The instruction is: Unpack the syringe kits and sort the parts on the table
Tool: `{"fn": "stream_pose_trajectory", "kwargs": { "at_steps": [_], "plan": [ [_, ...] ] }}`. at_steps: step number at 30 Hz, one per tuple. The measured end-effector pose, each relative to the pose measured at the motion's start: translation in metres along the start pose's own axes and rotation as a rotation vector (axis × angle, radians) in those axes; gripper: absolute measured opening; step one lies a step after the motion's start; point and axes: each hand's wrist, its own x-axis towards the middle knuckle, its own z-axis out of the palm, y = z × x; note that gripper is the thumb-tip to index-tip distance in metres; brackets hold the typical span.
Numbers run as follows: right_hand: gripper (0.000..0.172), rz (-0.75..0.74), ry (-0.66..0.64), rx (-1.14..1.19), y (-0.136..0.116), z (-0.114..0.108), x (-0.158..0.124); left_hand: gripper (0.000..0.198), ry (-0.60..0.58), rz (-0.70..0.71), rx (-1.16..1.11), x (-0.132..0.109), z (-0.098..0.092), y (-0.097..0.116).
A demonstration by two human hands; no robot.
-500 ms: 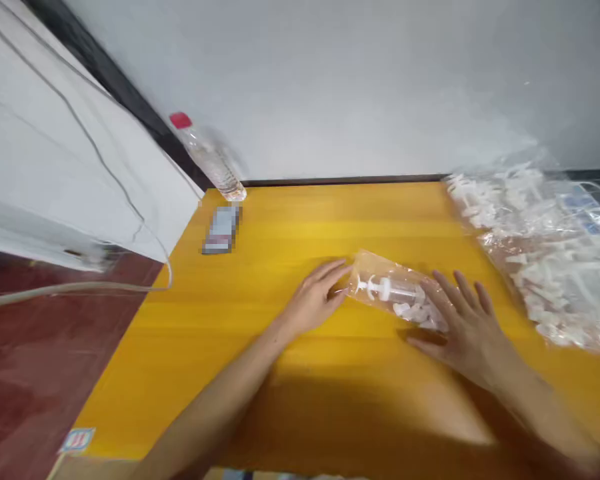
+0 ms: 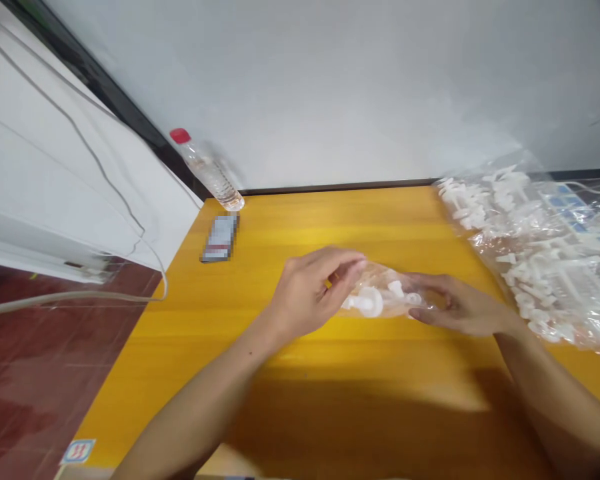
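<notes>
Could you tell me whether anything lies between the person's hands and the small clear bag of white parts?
Nothing visible does. The left hand grips one end of the small clear bag and the right hand the other. The big bag of white parts lies apart, to the right.

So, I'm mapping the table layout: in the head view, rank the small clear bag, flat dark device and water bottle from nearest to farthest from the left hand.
From the left hand:
1. small clear bag, pinched in its fingers, on its right.
2. flat dark device, flat on the table, back and left.
3. water bottle, at the far left corner.
</notes>
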Motion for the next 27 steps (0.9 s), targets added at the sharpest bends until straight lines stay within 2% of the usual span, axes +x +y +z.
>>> {"fn": "stream_pose_trajectory", "kwargs": {
  "at_steps": [4, 6, 7, 9, 12, 15, 17, 19, 20, 22, 23, 25, 27],
  "plan": [
    [0.099, -0.082, 0.130, -0.040, -0.012, 0.003, 0.015, 0.013, -0.123, -0.145, 0.013, 0.048, -0.014, 0.036],
    [0.106, -0.101, 0.216, -0.006, -0.016, 0.015, 0.024, 0.012, -0.154, -0.189, 0.011, 0.065, -0.018, 0.048],
    [0.102, -0.112, 0.254, 0.026, -0.016, 0.022, 0.029, 0.011, -0.168, -0.203, 0.011, 0.070, -0.020, 0.052],
    [0.082, -0.133, 0.307, 0.098, -0.015, 0.035, 0.039, 0.009, -0.196, -0.227, 0.004, 0.075, -0.024, 0.056],
    [0.052, -0.172, 0.249, 0.215, -0.012, 0.045, 0.053, 0.009, -0.217, -0.283, 0.000, 0.073, -0.035, 0.054],
    [0.046, -0.210, 0.157, 0.301, -0.011, 0.042, 0.057, 0.006, -0.217, -0.291, 0.028, 0.069, -0.047, 0.051],
    [0.045, -0.206, 0.179, 0.294, -0.009, 0.036, 0.056, 0.005, -0.204, -0.241, 0.107, 0.066, -0.052, 0.049],
    [0.040, -0.186, 0.240, 0.230, -0.005, 0.030, 0.052, 0.007, -0.111, -0.183, 0.297, 0.060, -0.053, 0.047],
    [0.037, -0.173, 0.280, 0.180, -0.002, 0.027, 0.049, 0.011, -0.023, -0.157, 0.431, 0.055, -0.051, 0.045],
    [0.032, -0.162, 0.380, 0.071, 0.005, 0.025, 0.043, 0.025, 0.152, -0.096, 0.666, 0.041, -0.045, 0.040],
    [0.030, -0.166, 0.434, 0.014, 0.010, 0.024, 0.039, 0.032, 0.193, -0.057, 0.719, 0.032, -0.041, 0.036],
    [0.030, -0.190, 0.540, -0.088, 0.021, 0.025, 0.033, 0.035, 0.144, 0.027, 0.660, 0.013, -0.030, 0.026],
    [0.030, -0.220, 0.608, -0.171, 0.033, 0.029, 0.027, 0.024, -0.014, 0.066, 0.473, -0.005, -0.017, 0.014]
  ]
}}
